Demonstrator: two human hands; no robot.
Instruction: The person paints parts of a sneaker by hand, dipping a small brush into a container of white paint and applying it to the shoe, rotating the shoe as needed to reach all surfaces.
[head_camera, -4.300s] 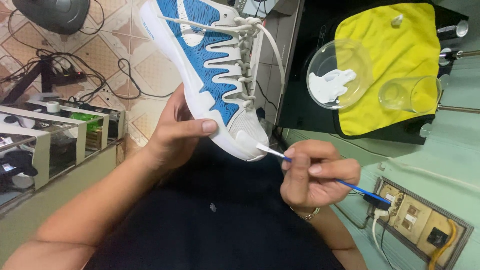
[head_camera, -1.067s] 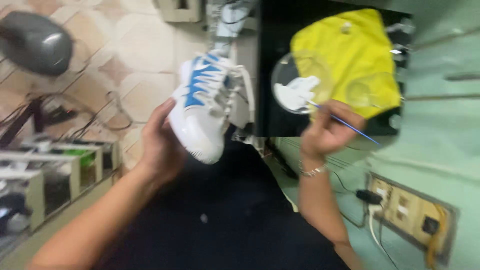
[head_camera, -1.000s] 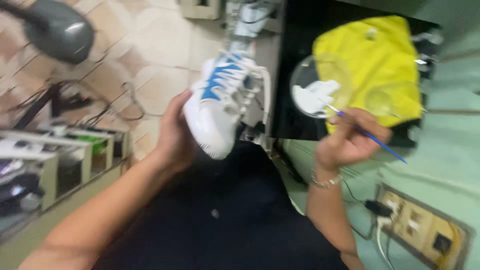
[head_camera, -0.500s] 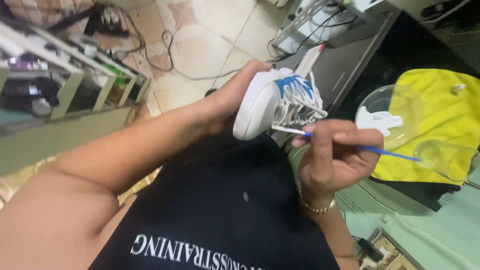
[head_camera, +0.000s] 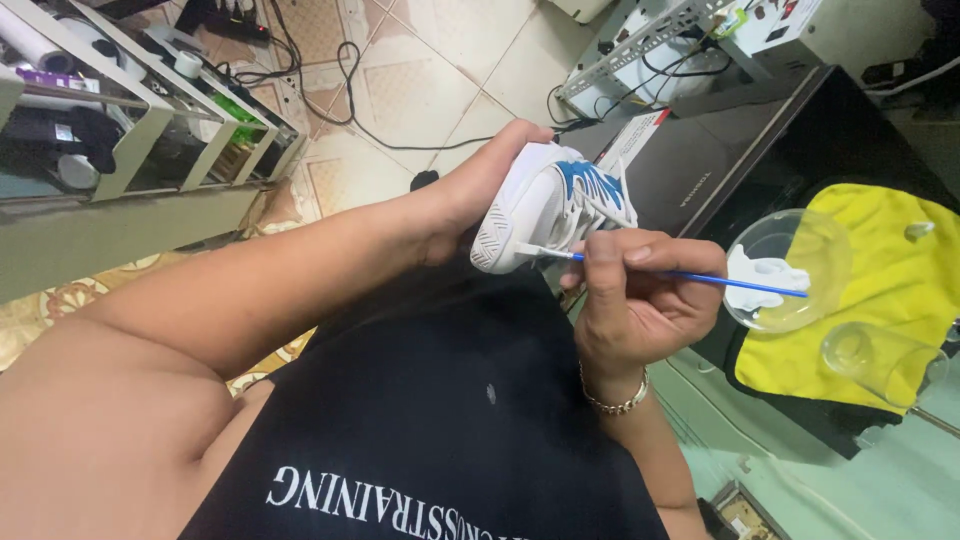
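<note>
Right hand (head_camera: 640, 300): fingers closed together on a thin blue-handled brush (head_camera: 690, 276), pinched near the front of the handle. White brush tip touches the toe edge of the sneaker (head_camera: 545, 205), at about 9 o'clock from the hand; the handle's back end points out toward 3 o'clock. A bead bracelet (head_camera: 615, 403) sits on this wrist.

Left hand (head_camera: 470, 190): wrapped from behind around the sneaker, fingers clamped over its upper side. Sneaker is white with blue panels and white laces, held up above the lap, toe toward the person, sole edge facing the camera.

At 3 o'clock from the right hand: clear round dish (head_camera: 790, 268) with a white blob in it, resting on a yellow cloth (head_camera: 890, 290) on the dark tabletop (head_camera: 760, 150). At 4 o'clock, a clear glass cup (head_camera: 880, 360) lies on the cloth's edge.

At 10 o'clock from the left hand: tiled floor (head_camera: 420, 70) with black cables, and a metal shelf rack (head_camera: 130, 130).
</note>
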